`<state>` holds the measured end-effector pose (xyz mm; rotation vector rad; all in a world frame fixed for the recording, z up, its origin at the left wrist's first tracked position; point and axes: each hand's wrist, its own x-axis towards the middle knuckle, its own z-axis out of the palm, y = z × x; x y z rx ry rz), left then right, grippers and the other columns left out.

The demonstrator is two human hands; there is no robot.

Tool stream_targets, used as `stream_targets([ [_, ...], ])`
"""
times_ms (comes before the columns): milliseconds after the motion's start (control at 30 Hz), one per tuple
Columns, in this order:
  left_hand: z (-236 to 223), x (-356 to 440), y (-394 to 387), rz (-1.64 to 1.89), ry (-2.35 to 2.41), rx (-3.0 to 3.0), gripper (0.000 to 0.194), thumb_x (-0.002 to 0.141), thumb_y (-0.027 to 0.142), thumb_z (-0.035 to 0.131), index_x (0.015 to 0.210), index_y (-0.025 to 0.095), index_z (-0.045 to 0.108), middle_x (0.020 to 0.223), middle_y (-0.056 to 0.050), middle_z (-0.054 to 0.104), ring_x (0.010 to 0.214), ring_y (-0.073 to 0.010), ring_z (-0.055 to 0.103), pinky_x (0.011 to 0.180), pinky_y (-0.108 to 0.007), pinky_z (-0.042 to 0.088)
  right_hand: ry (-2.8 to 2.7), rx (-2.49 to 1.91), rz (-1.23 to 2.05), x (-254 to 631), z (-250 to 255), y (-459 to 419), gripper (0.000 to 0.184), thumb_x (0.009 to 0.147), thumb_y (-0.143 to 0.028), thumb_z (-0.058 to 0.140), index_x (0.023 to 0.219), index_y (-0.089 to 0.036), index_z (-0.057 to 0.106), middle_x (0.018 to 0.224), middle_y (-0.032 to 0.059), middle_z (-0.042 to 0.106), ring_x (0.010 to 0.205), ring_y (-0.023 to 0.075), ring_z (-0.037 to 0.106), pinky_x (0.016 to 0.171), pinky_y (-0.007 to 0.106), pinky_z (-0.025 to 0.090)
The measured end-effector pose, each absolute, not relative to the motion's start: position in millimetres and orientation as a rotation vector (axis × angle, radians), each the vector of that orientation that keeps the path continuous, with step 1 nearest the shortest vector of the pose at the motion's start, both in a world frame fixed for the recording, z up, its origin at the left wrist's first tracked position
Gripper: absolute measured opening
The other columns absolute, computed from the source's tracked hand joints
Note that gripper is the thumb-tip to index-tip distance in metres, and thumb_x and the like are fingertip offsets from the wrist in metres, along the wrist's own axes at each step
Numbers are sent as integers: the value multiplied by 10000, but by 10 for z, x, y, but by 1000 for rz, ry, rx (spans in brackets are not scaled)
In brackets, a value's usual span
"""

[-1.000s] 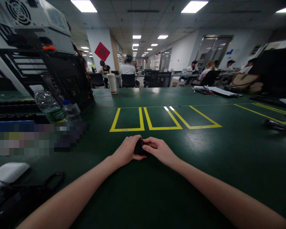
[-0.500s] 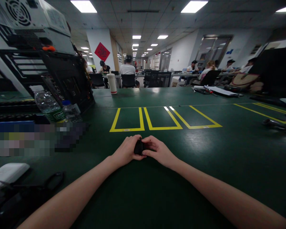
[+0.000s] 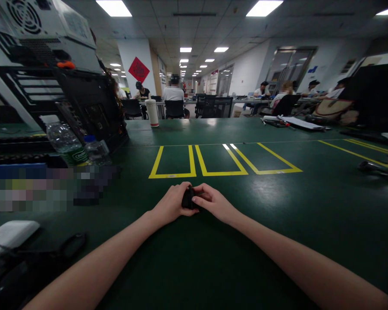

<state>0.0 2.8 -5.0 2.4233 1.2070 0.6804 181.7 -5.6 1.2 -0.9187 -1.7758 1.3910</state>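
Between my two hands is a small black object, too dark to name more closely. My left hand is closed around its left side, thumb below and fingers above. On its right side, my right hand presses with bent fingers and the thumb. Both hands are just above or on the green tabletop, a little nearer to me than the yellow tape outlines. My fingers cover part of the object.
At the left stand a computer case, a clear bottle and a blue-capped bottle. A white bottle is at the far edge. Papers lie back right. Several people sit at tables beyond.
My right thumb has moved up from the object's lower edge to its right face. The left hand has stayed in place around the object.
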Motion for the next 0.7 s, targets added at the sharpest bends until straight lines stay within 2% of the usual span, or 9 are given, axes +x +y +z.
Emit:
stream_targets([
  [167,-37,-2,20,673,1211,2433,584,643,333,688,1117,206,372,1028,-60,512,897,-237,525,743,-359,436,-1782,-816,1445,1842,7,-70,259,755,-203,576,987,-210,462,1034,17,531,1001,165,542,888,357,446],
  [367,-20,-2,14,666,1187,2369,592,648,345,683,1128,228,357,1052,-54,501,929,-244,518,767,-375,435,-1775,-843,1384,1826,-14,-55,172,789,-232,530,952,-207,482,992,13,534,962,163,556,858,361,463],
  [567,22,-2,26,654,1172,2364,529,685,363,642,1120,225,375,1103,-64,460,979,-252,477,812,-409,406,-1782,-915,1315,1804,-30,-28,219,784,-211,532,996,-203,478,998,23,542,963,161,549,852,353,460],
  [700,-30,6,96,674,1228,2427,522,632,390,669,1053,202,424,1007,-59,489,936,-262,442,790,-415,386,-1831,-918,1274,1804,-38,-21,241,776,-207,539,1012,-202,489,983,20,558,931,158,561,843,355,459],
])
